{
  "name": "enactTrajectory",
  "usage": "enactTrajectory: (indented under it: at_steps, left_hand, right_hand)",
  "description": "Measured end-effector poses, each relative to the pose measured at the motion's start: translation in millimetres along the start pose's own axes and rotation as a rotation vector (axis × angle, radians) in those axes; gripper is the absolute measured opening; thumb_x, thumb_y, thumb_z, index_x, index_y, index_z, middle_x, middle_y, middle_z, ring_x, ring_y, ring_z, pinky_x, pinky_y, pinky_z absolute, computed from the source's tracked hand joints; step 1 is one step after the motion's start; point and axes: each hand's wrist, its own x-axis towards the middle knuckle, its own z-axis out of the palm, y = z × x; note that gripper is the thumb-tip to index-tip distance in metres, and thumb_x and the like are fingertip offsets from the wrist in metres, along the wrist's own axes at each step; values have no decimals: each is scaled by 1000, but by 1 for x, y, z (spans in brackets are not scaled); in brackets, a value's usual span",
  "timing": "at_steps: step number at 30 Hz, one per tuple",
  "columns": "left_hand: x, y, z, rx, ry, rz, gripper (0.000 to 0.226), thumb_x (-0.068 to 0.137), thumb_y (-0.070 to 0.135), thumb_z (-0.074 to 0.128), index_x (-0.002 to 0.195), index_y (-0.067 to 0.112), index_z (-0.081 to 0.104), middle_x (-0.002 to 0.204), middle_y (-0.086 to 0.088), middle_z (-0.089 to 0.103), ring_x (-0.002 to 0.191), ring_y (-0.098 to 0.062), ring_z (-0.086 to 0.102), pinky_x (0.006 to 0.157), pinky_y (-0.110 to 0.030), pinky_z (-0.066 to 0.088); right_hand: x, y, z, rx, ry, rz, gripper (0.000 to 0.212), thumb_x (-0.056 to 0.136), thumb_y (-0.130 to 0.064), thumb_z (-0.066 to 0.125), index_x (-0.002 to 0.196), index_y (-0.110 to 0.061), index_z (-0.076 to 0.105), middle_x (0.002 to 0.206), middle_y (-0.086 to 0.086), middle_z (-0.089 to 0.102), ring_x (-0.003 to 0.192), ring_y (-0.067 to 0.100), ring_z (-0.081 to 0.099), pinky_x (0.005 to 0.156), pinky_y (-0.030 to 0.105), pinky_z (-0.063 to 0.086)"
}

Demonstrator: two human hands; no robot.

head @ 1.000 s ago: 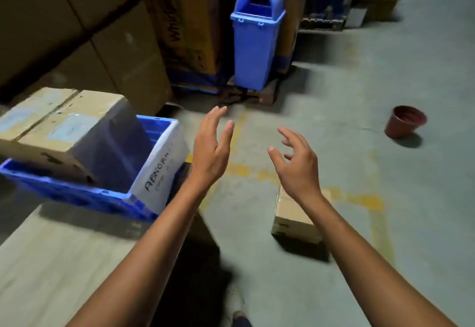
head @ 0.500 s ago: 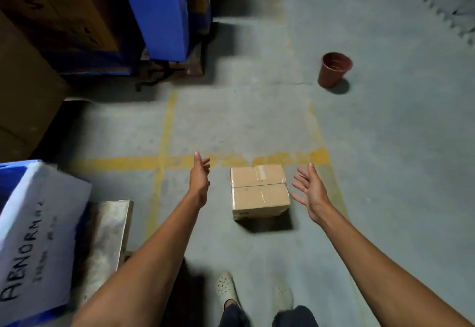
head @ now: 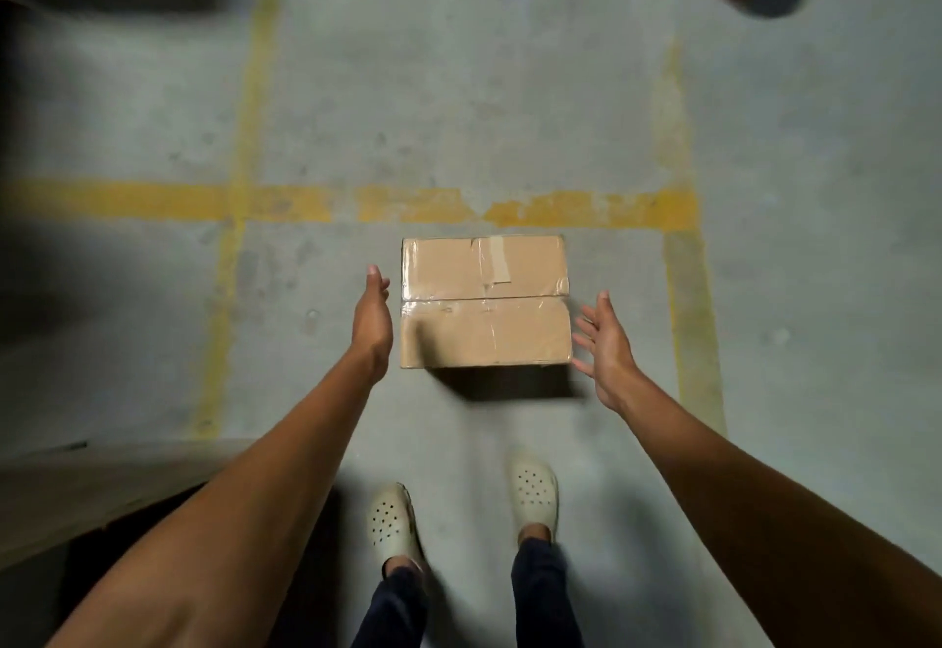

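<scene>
Cardboard box point(head: 485, 302) seems untouched between left hand point(head: 373, 322) and right hand point(head: 605, 347).

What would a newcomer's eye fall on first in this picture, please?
First comes the taped cardboard box on the grey floor at mid-frame, just on the near side of the worn yellow line. Next come the left hand and the right hand, one on each side of it, both open with palms turned inward. At the bottom stand pale perforated shoes.
</scene>
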Motion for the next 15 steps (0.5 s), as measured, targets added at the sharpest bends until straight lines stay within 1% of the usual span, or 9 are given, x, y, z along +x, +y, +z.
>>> enactTrajectory:
  at_steps: [2,4,5,6,8,10,11,13,15]
  left_hand:
    - [34,-28,9,37,21,-37,72,102,64,21,154,16,34,161,-2,32,147,-19,29,119,-42,20]
    - [61,-58,17,57,31,-82,66,105,58,20,152,15,36,152,3,40,137,-17,39,113,-38,27]
    - [70,-71,21,48,24,-104,61,106,54,19,148,16,42,142,3,46,127,-17,46,108,-36,31]
    - [78,-80,25,40,11,-124,56,107,51,19,142,18,47,137,-1,51,118,-18,50,105,-36,36]
    - [89,-94,33,29,5,-167,51,108,49,21,138,20,51,133,-4,57,116,-22,54,108,-39,40]
    - [95,-99,32,42,13,-171,50,107,50,25,138,20,52,128,-1,58,118,-22,54,111,-41,39]
    - [98,-100,29,52,21,-171,51,106,52,27,135,20,54,129,0,59,118,-22,56,111,-42,40]
    - [99,-101,18,92,20,-161,58,102,56,30,135,18,57,132,-4,62,116,-24,58,108,-43,43]
    - [86,-89,6,106,20,-131,62,99,59,31,137,19,58,132,-5,62,118,-25,57,105,-41,42]
  right_hand:
    - [44,16,-1,-30,-17,8,64,103,-62,26,150,-21,42,151,4,49,136,25,48,116,51,34]
    - [78,33,1,-69,3,27,48,102,-63,26,122,-34,59,125,-2,65,108,17,63,103,43,45]
    - [97,43,-1,-94,8,38,48,101,-67,28,112,-36,62,117,-2,67,100,16,64,99,41,48]
    - [116,54,-2,-133,12,60,54,98,-71,30,113,-33,65,117,-1,68,100,18,65,100,41,49]
    - [153,79,-9,-207,10,76,67,93,-75,38,129,-23,62,126,2,67,107,24,63,101,44,50]
    - [164,89,-10,-283,-38,99,74,89,-73,48,135,-16,56,127,3,64,102,23,62,89,40,51]
    - [154,84,-8,-321,-42,114,73,88,-70,51,135,-15,55,128,3,64,105,24,61,89,39,49]
    - [124,68,-4,-351,-36,107,59,97,-57,51,137,-13,54,127,3,62,114,25,57,91,39,42]
    - [96,52,-5,-339,-28,58,45,103,-45,49,137,-14,52,118,-1,62,105,17,58,87,35,40]
